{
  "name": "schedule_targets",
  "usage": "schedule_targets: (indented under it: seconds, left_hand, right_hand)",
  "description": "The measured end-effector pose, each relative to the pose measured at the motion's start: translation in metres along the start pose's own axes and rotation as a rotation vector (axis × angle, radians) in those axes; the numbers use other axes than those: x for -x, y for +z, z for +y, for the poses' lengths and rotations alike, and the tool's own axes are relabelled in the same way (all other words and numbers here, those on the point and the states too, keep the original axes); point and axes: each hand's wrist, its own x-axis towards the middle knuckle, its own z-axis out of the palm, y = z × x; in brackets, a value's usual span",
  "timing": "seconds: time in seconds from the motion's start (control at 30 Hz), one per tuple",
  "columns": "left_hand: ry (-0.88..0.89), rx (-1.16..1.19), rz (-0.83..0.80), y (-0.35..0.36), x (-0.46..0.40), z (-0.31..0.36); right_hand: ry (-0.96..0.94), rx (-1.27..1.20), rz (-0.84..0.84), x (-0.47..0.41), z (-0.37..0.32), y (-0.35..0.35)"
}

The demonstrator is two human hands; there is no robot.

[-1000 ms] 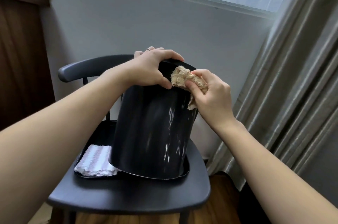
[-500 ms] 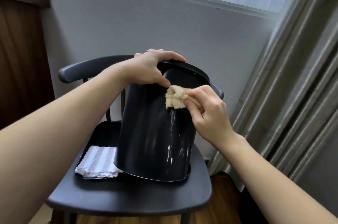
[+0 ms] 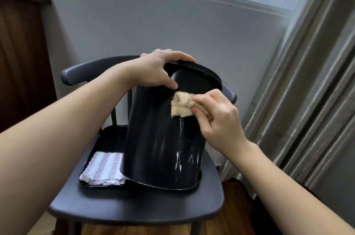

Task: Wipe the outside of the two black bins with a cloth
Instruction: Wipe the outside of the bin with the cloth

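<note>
A black bin [image 3: 153, 138] stands tilted on a black tray [image 3: 107, 136] on a dark chair, its rim turned to the right. White streaks run down its near side. My left hand [image 3: 157, 71] grips the bin's top rim, thumb on the outer wall. My right hand [image 3: 217, 117] pinches a bunched beige cloth [image 3: 181, 107] and presses it against the bin's upper side, just below the rim. Only one bin is in view.
A folded white and pink striped cloth [image 3: 103, 171] lies in the tray left of the bin. The dark chair [image 3: 134, 208] stands against a grey wall under a window. Grey curtains [image 3: 307, 100] hang at the right. A brown wooden panel [image 3: 21, 61] is at the left.
My right hand has drawn the beige cloth down from the bin's rim onto its upper side. The bin has tipped more, showing its opening. My left hand keeps its grip.
</note>
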Motion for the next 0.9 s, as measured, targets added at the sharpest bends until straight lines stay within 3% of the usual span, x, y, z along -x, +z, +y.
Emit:
schedule_targets:
  seconds: [0.1, 0.3, 0.53, 0.73, 0.9]
  left_hand:
    - [-0.011, 0.019, -0.001, 0.001, -0.001, 0.0]
    - [-0.011, 0.06, -0.018, 0.003, -0.004, -0.002]
    - [-0.039, 0.104, -0.015, 0.001, -0.001, -0.007]
    - [-0.037, 0.104, -0.018, 0.002, -0.003, -0.006]
    - [-0.044, 0.112, -0.014, 0.001, -0.001, -0.005]
  right_hand:
    - [-0.067, 0.009, -0.024, 0.007, 0.001, -0.002]
    - [0.052, 0.006, 0.032, -0.009, 0.0, 0.002]
    - [-0.047, -0.077, -0.062, 0.032, -0.006, 0.004]
    - [0.077, -0.05, 0.03, 0.011, -0.004, 0.003]
    - [-0.04, -0.144, -0.095, 0.049, -0.006, 0.003]
